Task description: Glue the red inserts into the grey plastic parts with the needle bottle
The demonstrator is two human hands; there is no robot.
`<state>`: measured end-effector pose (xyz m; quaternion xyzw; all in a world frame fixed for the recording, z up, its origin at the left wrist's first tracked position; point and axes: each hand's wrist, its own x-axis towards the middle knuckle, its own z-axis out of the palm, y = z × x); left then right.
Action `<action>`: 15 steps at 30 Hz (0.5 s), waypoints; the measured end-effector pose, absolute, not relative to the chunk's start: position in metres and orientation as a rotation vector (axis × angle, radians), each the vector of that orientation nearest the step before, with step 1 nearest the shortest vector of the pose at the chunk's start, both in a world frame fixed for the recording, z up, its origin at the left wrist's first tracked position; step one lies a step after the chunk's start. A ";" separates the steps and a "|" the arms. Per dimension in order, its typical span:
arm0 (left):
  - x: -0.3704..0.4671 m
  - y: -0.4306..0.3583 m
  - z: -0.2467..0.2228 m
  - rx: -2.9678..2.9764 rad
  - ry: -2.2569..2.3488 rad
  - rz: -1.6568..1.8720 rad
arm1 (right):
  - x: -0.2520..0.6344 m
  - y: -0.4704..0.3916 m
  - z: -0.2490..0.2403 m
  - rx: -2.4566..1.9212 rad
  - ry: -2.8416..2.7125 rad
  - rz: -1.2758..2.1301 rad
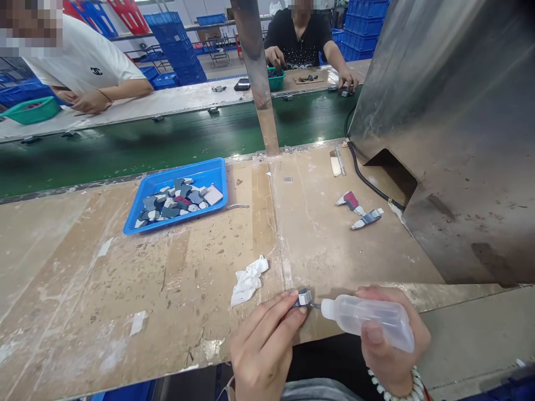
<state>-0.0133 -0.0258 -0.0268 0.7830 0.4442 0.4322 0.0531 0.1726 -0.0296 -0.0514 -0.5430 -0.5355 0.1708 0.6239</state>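
Observation:
Between its fingertips, my left hand (267,340) pinches a small grey-and-white piece (305,298) near the table's front edge. My right hand (390,345) is wrapped round a translucent squeeze bottle (371,317), tipped on its side. The bottle's thin nozzle points left, its tip at or very close to the piece; whether they touch I cannot tell. A crumpled white tissue (249,281) lies just beyond my left hand. Farther off to the right rest a red-and-white piece (350,201) and a blue-grey piece (368,218).
A blue tray (221,189) of similar small pieces stands left of centre. Behind the table runs a green conveyor belt (175,136) carrying several pieces. A metal post (261,83) rises at the table's back, and a large metal housing (468,184) with a black cable (368,184) borders the right. Two people sit across the belt.

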 end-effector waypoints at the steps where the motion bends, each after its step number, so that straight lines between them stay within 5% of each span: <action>1: -0.014 -0.026 -0.027 2.382 1.350 1.316 | 0.173 -0.030 -0.052 -1.248 -1.219 0.403; 15: -0.013 -0.025 -0.030 2.364 1.350 1.362 | 0.173 -0.029 -0.057 -1.255 -0.958 0.419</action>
